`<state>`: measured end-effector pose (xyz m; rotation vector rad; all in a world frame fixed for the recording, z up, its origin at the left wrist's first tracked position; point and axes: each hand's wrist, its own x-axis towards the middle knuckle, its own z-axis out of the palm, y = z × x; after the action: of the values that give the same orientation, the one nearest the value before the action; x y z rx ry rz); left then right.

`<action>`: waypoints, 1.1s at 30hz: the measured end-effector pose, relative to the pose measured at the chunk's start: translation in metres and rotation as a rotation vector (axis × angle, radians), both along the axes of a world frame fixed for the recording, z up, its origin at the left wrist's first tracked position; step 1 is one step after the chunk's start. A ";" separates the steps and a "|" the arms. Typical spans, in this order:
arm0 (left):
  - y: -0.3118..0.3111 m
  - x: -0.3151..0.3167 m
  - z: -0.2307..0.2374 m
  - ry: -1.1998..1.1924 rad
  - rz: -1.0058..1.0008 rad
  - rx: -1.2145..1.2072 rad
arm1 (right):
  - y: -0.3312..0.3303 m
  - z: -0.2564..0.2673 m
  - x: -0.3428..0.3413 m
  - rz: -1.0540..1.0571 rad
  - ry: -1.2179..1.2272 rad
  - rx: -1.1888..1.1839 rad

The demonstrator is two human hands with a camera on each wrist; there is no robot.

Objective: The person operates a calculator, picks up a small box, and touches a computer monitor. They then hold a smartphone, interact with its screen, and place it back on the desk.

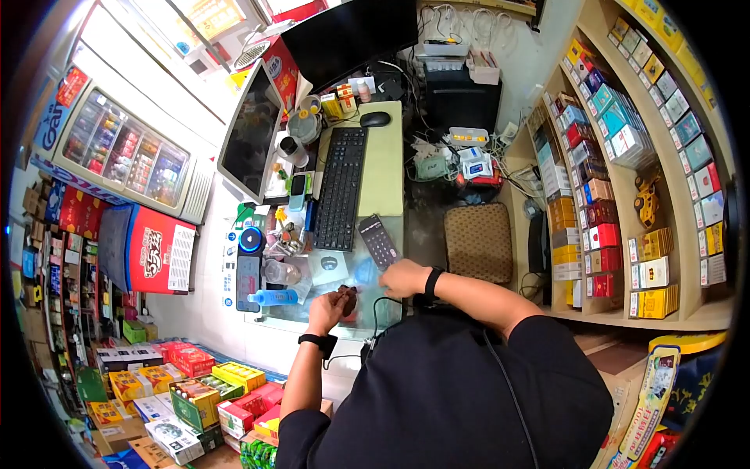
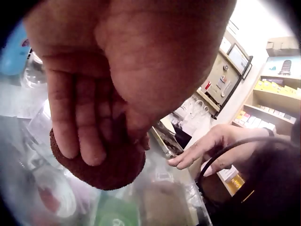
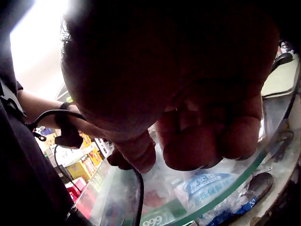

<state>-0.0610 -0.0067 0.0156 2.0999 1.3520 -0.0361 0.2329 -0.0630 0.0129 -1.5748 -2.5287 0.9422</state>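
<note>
My left hand (image 1: 325, 313) holds a brown, fuzzy-looking cloth or pad (image 1: 348, 300) over the glass counter top near its front edge. In the left wrist view, the fingers lie bent over the brown pad (image 2: 106, 174), with the thumb at its side. My right hand (image 1: 404, 278) is at the lower end of a dark calculator (image 1: 379, 241). Seen from the left wrist, this right hand (image 2: 221, 143) has loosely extended fingers and nothing in its grasp. In the right wrist view, its relaxed fingers (image 3: 188, 146) hang over the glass edge, palm in shadow.
A keyboard (image 1: 341, 187) and mouse (image 1: 375, 119) lie beyond the hands. A blue bottle (image 1: 273, 297), a clear jar (image 1: 282, 272) and a white box (image 1: 328, 266) stand left. A cushioned stool (image 1: 478, 244) is right. A black cable (image 3: 137, 197) hangs near the right hand.
</note>
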 end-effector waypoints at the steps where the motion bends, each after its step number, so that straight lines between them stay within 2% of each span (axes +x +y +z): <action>1: 0.000 0.000 -0.001 -0.011 -0.024 0.039 | 0.000 -0.001 0.001 0.000 0.010 0.002; 6: -0.021 0.004 0.008 0.007 -0.168 0.180 | 0.000 0.000 0.002 0.006 0.006 -0.014; 7: -0.024 0.007 0.015 0.056 -0.189 0.127 | 0.000 -0.004 0.001 0.006 0.023 0.015; 9: -0.020 0.001 0.003 0.047 -0.194 0.153 | -0.001 -0.011 0.002 0.004 0.056 0.075; 13: -0.012 -0.009 -0.012 -0.031 -0.169 0.269 | 0.000 -0.008 0.002 -0.009 0.042 0.018; 16: -0.004 -0.008 -0.007 -0.182 0.063 0.114 | 0.000 -0.012 0.001 -0.001 0.038 0.027; 17: -0.003 -0.008 -0.004 -0.285 0.182 -0.035 | 0.000 -0.012 0.001 0.002 0.035 0.029; 20: 0.001 -0.014 -0.012 -0.316 0.228 -0.085 | 0.000 -0.009 0.001 0.008 0.020 0.021; 24: -0.001 -0.024 -0.028 -0.216 0.176 0.262 | 0.001 -0.012 0.001 0.013 0.020 0.012; 28: -0.002 -0.015 -0.008 -0.081 0.131 0.229 | 0.000 -0.017 0.002 0.011 0.041 0.037; 31: -0.002 -0.014 -0.015 -0.004 -0.044 0.346 | 0.001 -0.019 0.002 0.004 0.044 0.041; 33: -0.001 -0.011 -0.016 0.069 -0.082 0.322 | 0.000 -0.020 0.002 -0.001 0.058 0.044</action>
<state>-0.0720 -0.0081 -0.0005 2.4420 1.3859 0.0807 0.2347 -0.0633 -0.0071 -1.5135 -2.4922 0.9111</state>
